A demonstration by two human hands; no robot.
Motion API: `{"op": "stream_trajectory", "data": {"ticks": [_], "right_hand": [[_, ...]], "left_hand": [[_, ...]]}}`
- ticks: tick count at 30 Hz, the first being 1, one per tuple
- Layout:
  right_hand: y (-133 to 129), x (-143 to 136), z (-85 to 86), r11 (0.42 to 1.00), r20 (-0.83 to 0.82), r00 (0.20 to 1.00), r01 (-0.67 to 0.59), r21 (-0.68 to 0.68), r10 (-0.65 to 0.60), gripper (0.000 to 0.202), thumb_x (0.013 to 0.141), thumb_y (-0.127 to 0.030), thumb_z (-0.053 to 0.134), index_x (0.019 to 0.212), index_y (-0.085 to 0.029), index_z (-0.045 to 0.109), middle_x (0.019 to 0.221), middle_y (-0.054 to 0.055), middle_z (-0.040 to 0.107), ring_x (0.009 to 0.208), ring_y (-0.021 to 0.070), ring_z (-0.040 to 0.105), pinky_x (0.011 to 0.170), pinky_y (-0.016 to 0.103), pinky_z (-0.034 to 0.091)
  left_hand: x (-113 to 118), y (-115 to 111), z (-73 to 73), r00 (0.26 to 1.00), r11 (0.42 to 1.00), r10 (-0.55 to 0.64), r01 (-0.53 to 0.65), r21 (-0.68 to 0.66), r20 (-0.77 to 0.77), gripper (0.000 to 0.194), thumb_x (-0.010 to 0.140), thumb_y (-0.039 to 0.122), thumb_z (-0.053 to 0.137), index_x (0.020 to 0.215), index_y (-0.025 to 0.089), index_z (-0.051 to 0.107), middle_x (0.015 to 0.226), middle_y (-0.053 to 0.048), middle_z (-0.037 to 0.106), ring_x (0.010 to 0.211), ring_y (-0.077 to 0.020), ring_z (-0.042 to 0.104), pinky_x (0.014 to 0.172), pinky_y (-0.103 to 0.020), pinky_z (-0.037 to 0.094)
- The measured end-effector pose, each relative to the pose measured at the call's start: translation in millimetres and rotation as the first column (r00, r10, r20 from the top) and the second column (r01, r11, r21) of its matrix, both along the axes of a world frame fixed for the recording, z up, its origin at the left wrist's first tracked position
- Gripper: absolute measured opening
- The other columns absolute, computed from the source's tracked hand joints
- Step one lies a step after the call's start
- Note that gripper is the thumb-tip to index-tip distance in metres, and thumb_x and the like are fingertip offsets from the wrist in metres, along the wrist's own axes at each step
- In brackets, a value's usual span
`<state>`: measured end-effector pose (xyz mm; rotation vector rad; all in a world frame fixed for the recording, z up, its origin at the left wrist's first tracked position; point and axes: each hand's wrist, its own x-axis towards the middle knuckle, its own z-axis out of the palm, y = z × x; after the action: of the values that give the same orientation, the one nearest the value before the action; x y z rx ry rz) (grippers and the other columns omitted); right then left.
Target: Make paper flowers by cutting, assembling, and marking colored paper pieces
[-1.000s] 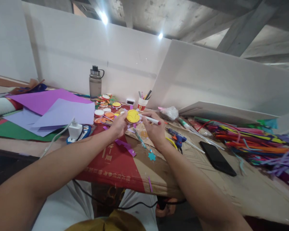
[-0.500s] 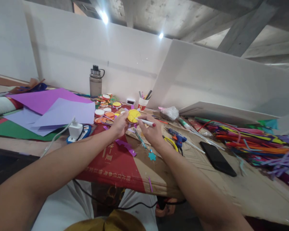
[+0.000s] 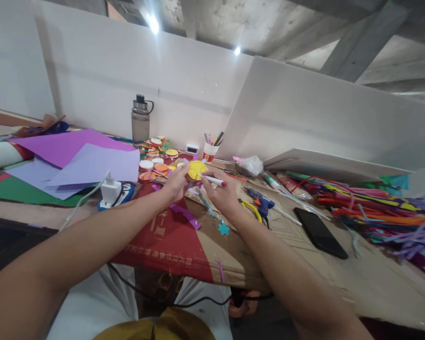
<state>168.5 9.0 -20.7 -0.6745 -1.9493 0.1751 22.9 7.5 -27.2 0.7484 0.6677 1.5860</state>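
A round yellow disc (image 3: 197, 170) with dark curved lines on its face is held up over the middle of the table by my left hand (image 3: 178, 183), which grips its left edge. My right hand (image 3: 222, 192) is closed around a white marker (image 3: 213, 180) with a dark red end. The marker's tip is at the disc's lower right edge; whether it touches cannot be made out. Below the hands lie purple paper scraps (image 3: 186, 216) and a teal flower shape (image 3: 223, 229).
Left are purple sheets (image 3: 95, 165), a white plug (image 3: 111, 191) and a bottle (image 3: 140, 120). Round lids (image 3: 160, 168) and a pen cup (image 3: 210, 152) stand behind the hands. Rightward lie yellow-handled pliers (image 3: 252, 211), a glue gun (image 3: 264, 204), a phone (image 3: 319, 233) and colourful pipe cleaners (image 3: 378, 208).
The marker and my right hand have shifted very slightly left. My left hand still grips the disc in nearly the same place.
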Motion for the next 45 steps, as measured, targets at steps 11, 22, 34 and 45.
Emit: {"op": "stream_trajectory", "data": {"ticks": [11,22,34,45], "right_hand": [[-3.8,1.0,5.4,0.991,-0.117,0.993,-0.006,-0.133,-0.010,0.010,0.084,-0.029,0.057,0.085,-0.021,0.064,0.077,0.002,0.069,0.072,0.0174,0.064,0.069,0.030,0.047],[-2.4,2.8,6.4,0.987,-0.139,0.988,0.044,-0.155,-0.065,0.013,0.084,-0.030,0.057,0.084,-0.020,0.064,0.080,0.004,0.070,0.072,0.0180,0.064,0.071,0.031,0.048],[-1.8,2.1,7.0,0.986,-0.066,0.995,0.065,-0.154,-0.076,0.013,0.081,-0.030,0.056,0.083,-0.021,0.065,0.077,0.003,0.070,0.070,0.0177,0.063,0.069,0.030,0.046],[-1.1,3.9,8.0,0.992,-0.155,0.986,0.038,-0.122,-0.057,0.011,0.082,-0.027,0.057,0.081,-0.020,0.064,0.076,0.002,0.069,0.069,0.0164,0.062,0.068,0.029,0.046]], "left_hand": [[0.0,-1.7,3.6,1.000,1.000,0.018,-0.018,0.021,-0.014,0.021,0.094,0.023,0.043,0.092,0.013,0.061,0.082,-0.009,0.072,0.074,-0.0174,0.069,0.069,-0.030,0.057],[0.0,-3.1,5.6,1.000,1.000,0.013,-0.013,0.003,0.019,0.021,0.096,0.023,0.042,0.097,0.012,0.060,0.088,-0.011,0.073,0.081,-0.0187,0.070,0.076,-0.035,0.058],[-0.7,-2.5,3.1,1.000,0.999,0.017,-0.017,0.028,-0.006,0.021,0.096,0.022,0.041,0.093,0.012,0.059,0.082,-0.009,0.073,0.071,-0.0162,0.069,0.065,-0.029,0.058],[-0.7,-2.4,3.9,1.000,1.000,0.011,-0.011,0.020,-0.011,0.021,0.094,0.027,0.046,0.096,0.012,0.060,0.085,-0.010,0.073,0.075,-0.0185,0.070,0.065,-0.030,0.058]]}}
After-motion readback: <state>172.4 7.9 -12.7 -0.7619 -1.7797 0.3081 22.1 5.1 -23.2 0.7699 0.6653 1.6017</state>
